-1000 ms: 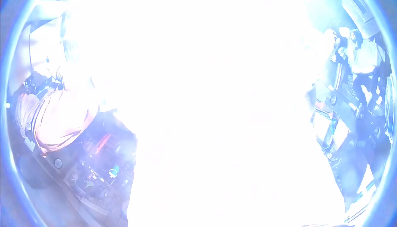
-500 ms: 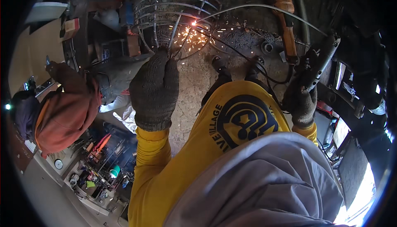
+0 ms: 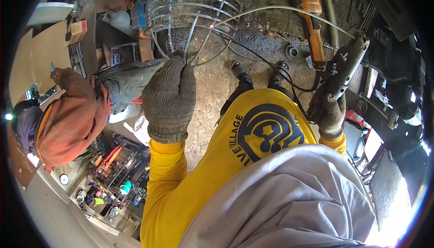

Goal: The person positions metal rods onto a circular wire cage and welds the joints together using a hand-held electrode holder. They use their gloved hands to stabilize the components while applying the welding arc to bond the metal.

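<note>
Around rod (image 3: 191, 34) and holder (image 3: 351, 65), closed hands (image 3: 169, 101) (image 3: 329, 108)

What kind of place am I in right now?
Likely a welding or metalworking workshop. Your gloved right hand holds a perforated grey metal holder with a thin pale rod glowing at its tip; nearby are a curved grey metal-bar frame and a long orange tool.

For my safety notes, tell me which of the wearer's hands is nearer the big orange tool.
Right. The right hand is just below the big orange tool in the picture; the left hand is farther off, left of it.
</note>
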Available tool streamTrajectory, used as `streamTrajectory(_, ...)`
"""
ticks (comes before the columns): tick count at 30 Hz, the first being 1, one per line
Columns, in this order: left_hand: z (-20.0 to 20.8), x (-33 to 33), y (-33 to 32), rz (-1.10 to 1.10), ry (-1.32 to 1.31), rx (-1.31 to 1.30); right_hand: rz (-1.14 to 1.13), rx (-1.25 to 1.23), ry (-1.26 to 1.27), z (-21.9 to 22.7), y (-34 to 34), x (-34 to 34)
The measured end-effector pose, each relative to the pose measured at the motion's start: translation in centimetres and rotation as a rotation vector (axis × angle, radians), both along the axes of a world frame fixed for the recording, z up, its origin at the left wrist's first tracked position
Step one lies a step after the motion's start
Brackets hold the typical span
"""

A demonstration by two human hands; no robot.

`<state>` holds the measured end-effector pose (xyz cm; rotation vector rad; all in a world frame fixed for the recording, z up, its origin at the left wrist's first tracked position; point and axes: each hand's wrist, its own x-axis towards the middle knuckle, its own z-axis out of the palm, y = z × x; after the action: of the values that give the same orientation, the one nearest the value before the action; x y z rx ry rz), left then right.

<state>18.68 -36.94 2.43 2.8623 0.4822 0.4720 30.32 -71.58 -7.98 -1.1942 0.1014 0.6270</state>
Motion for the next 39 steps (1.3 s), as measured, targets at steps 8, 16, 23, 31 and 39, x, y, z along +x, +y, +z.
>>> streamTrajectory(8, 0.4, 0.1, -0.3, 0.006, 0.003, -0.006, -0.022, -0.012, 0.043, -0.1, -0.1, 0.0)
streamTrajectory(16, 1.2, -0.8, 0.0, -0.337, 0.608, 1.131, -0.085, -0.125, -0.014, 0.2, -0.1, -0.1)
streamTrajectory(23, 2.3, 0.2, -0.4, -0.300, 0.377, 0.841, 0.116, -0.193, -0.157, -0.6, -1.1, 0.5)
streamTrajectory(31, 1.5, 0.5, -0.1, -0.201, 0.170, 0.487, 0.073, 0.204, -0.147, 1.2, 0.5, 0.8)
streamTrajectory(39, 1.0, 0.4, -0.1, -0.010, 0.017, -0.027, 0.039, 0.293, -0.097, -2.1, -1.3, 0.0)
